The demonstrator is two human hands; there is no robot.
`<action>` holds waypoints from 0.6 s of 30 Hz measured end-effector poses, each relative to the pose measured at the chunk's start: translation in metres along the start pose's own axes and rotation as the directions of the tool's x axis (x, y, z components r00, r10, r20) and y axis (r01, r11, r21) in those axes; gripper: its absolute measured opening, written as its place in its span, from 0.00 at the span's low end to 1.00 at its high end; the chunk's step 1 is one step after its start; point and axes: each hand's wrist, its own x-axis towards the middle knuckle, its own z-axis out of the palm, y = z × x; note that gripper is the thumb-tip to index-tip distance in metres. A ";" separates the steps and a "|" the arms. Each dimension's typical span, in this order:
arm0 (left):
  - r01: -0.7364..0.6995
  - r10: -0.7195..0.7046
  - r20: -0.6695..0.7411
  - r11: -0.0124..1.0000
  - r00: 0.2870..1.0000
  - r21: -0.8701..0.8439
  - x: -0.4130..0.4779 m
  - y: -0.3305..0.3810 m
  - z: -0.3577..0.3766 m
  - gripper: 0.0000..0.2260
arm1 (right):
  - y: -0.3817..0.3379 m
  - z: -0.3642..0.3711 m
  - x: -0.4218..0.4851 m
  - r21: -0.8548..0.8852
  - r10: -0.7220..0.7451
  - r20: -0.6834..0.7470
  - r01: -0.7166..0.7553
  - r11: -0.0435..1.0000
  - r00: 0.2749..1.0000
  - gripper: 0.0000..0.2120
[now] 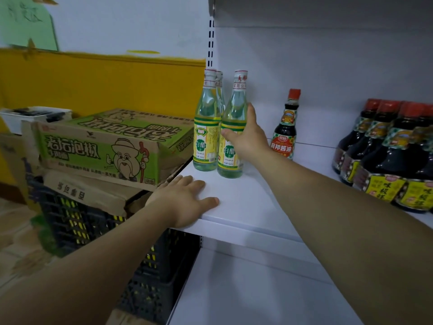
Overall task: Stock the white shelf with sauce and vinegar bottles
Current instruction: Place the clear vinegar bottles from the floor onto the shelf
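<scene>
White shelf (246, 207) partly stocked; vinegar group in progress at the left end.

Nearest, left hand (185, 200) flat on the front edge, fingers straight, holding nothing; to the right, a cluster of dark sauce bottles (386, 156); beyond, right hand (246, 137) wrapped round a clear vinegar bottle (232, 141), upright on the board just beside two other vinegar bottles (206, 134); at the back, one small soy sauce bottle (284, 134). Judged about midway, release of the held bottle pending.
</scene>
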 end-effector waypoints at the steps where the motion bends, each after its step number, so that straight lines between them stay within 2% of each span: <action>1: -0.004 0.004 -0.006 1.000 1.000 -0.001 -0.001 0.001 0.000 0.33 | 0.000 0.001 0.002 -0.006 0.004 -0.001 -0.004 1.000 1.000 0.44; 15: -0.001 0.000 -0.013 1.000 1.000 -0.030 -0.005 0.004 -0.004 0.32 | 0.007 0.010 0.010 -0.004 0.009 -0.042 -0.009 1.000 0.999 0.44; 18: 0.007 -0.004 0.026 0.991 1.000 -0.137 -0.004 0.001 -0.009 0.33 | 0.002 0.002 0.004 -0.081 0.063 0.011 -0.062 0.995 0.998 0.48</action>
